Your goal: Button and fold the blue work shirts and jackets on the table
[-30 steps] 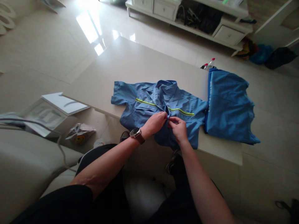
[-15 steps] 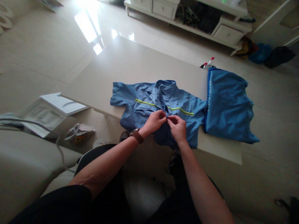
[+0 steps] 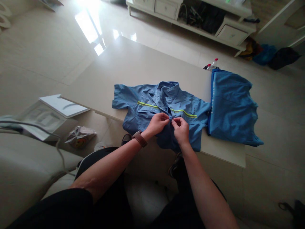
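A blue short-sleeved shirt [image 3: 147, 116] with a yellow-green stripe across the chest lies front up on the low table, its collar away from me. My left hand [image 3: 157, 124], with a brown watch strap at the wrist, pinches the shirt's front edge below the stripe. Close beside it, my right hand [image 3: 181, 128] pinches the opposite side of the same front opening. The fingertips nearly meet; whatever small fastening lies between them is hidden. Above the hands the opening gapes slightly. The lower part of the shirt hangs over the table's near edge.
Folded blue garments [image 3: 232, 108] are stacked at the right of the pale table [image 3: 119, 63], touching the shirt's sleeve. Red-capped bottles [image 3: 213, 63] stand behind the stack. A white box [image 3: 63, 106] and a plastic bag [image 3: 79, 136] are at left. A white cabinet [image 3: 164, 9] stands beyond.
Both hands stay at the shirt's front opening, with only a slight shift of the fingers; the right fingertips have drawn a little away from the left. The shirt has barely moved.
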Action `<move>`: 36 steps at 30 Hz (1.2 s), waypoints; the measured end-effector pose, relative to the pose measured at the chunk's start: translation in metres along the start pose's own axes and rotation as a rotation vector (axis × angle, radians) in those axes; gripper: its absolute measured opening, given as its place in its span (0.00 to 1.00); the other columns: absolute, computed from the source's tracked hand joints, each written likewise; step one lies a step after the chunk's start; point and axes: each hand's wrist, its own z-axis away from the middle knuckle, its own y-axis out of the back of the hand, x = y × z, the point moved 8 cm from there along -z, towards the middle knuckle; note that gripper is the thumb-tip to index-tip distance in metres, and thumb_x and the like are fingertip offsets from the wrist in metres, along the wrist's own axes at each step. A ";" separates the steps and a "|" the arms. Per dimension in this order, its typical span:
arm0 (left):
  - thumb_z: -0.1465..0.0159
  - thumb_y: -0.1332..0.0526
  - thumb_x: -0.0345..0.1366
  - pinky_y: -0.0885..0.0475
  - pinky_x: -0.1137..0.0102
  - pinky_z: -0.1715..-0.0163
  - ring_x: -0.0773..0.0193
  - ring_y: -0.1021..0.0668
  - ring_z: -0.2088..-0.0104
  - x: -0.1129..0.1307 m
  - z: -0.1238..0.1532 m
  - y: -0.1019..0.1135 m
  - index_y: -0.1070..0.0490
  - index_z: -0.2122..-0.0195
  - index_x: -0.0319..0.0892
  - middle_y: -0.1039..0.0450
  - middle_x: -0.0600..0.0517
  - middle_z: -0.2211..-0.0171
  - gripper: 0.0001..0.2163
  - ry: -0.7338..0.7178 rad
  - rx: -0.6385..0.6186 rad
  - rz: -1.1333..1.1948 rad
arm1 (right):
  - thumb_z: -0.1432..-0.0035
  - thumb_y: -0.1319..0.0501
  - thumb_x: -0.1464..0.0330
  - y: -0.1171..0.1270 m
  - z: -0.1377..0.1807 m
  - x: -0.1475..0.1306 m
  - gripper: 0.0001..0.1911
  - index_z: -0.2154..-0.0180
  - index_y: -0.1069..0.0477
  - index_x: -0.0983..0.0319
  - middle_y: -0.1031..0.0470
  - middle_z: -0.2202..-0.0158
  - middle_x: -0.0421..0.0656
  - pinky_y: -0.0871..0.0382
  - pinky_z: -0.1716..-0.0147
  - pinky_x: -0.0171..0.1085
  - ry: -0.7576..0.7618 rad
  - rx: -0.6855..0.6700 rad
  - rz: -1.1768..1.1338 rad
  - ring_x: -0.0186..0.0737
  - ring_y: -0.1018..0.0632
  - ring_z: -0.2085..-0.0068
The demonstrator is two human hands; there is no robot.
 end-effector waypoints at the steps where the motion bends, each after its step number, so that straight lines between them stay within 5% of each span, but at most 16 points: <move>1: 0.40 0.35 0.24 0.27 0.74 0.65 0.67 0.21 0.68 0.001 0.000 0.000 0.23 0.65 0.36 0.20 0.50 0.68 0.04 0.003 -0.008 -0.008 | 0.45 0.35 0.57 -0.001 -0.001 0.005 0.12 0.66 0.28 0.59 0.23 0.68 0.43 0.26 0.61 0.41 -0.033 -0.001 -0.049 0.42 0.22 0.65; 8: 0.44 0.36 0.23 0.29 0.75 0.69 0.67 0.22 0.70 0.003 0.001 -0.001 0.21 0.63 0.35 0.20 0.50 0.70 0.08 -0.029 -0.123 -0.173 | 0.52 0.33 0.53 -0.011 -0.005 0.035 0.18 0.67 0.31 0.59 0.26 0.72 0.40 0.27 0.68 0.40 -0.268 -0.097 -0.204 0.39 0.25 0.72; 15: 0.45 0.39 0.24 0.32 0.75 0.71 0.67 0.24 0.72 -0.003 0.011 -0.008 0.19 0.66 0.34 0.21 0.51 0.73 0.09 -0.027 -0.257 -0.346 | 0.45 0.35 0.57 0.010 -0.009 0.001 0.16 0.59 0.29 0.60 0.25 0.63 0.45 0.28 0.55 0.44 0.124 0.018 0.266 0.43 0.25 0.62; 24: 0.47 0.39 0.25 0.33 0.73 0.69 0.66 0.24 0.73 -0.015 0.023 -0.018 0.16 0.68 0.37 0.19 0.52 0.73 0.11 -0.036 -0.448 -0.533 | 0.53 0.40 0.72 -0.013 -0.008 0.028 0.19 0.56 0.28 0.59 0.23 0.62 0.44 0.26 0.60 0.42 0.052 -0.153 0.398 0.42 0.24 0.65; 29: 0.42 0.39 0.27 0.34 0.72 0.75 0.64 0.25 0.78 -0.034 0.013 0.008 0.22 0.71 0.36 0.24 0.50 0.79 0.05 0.198 -0.274 -0.580 | 0.56 0.44 0.75 -0.016 -0.004 0.019 0.27 0.52 0.26 0.57 0.19 0.56 0.44 0.26 0.61 0.40 0.048 -0.198 0.335 0.39 0.24 0.69; 33: 0.39 0.43 0.25 0.31 0.72 0.75 0.63 0.23 0.76 -0.039 -0.003 0.029 0.24 0.53 0.35 0.21 0.48 0.70 0.14 0.228 -0.129 -0.566 | 0.55 0.44 0.75 -0.013 -0.004 0.009 0.29 0.49 0.24 0.57 0.20 0.51 0.47 0.25 0.53 0.44 0.088 -0.177 0.290 0.44 0.20 0.60; 36: 0.37 0.45 0.23 0.25 0.70 0.63 0.60 0.19 0.64 -0.032 -0.014 0.033 0.28 0.42 0.38 0.20 0.44 0.58 0.22 0.107 -0.039 -0.576 | 0.55 0.44 0.74 -0.013 -0.005 0.010 0.28 0.51 0.22 0.58 0.20 0.50 0.48 0.25 0.49 0.46 0.094 -0.191 0.254 0.47 0.20 0.53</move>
